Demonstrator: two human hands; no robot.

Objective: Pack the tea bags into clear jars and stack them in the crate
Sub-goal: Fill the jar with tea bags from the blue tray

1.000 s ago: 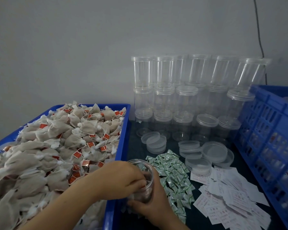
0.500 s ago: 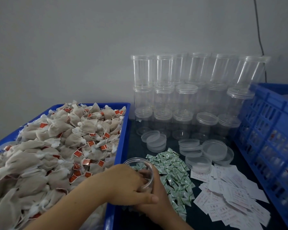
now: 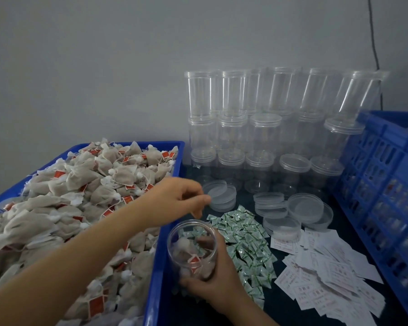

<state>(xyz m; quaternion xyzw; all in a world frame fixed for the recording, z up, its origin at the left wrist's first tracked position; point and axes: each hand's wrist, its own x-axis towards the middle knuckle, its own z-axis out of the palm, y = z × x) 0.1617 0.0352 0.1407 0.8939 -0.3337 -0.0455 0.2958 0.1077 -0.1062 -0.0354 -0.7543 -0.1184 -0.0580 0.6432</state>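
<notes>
My right hand (image 3: 218, 280) grips a clear open jar (image 3: 191, 249) from its right side, low on the dark table. Inside the jar lie a few tea bags, one with a red tag. My left hand (image 3: 174, 201) hovers just above and behind the jar's mouth with its fingers loosely curled downward and nothing visible in them. To the left stands a blue bin (image 3: 154, 278) heaped with beige tea bags (image 3: 80, 196) carrying red tags. The blue slotted crate (image 3: 386, 184) stands at the right edge.
Empty clear jars (image 3: 257, 137) are stacked several high against the grey wall. Loose clear lids (image 3: 222, 196) lie in front of them. A pile of green-and-white sachets (image 3: 245, 236) and scattered white paper slips (image 3: 327, 267) cover the table right of the jar.
My left hand has come out of the jar's mouth and risen above it, towards the lids. The jar stays in my right hand, now with its mouth uncovered.
</notes>
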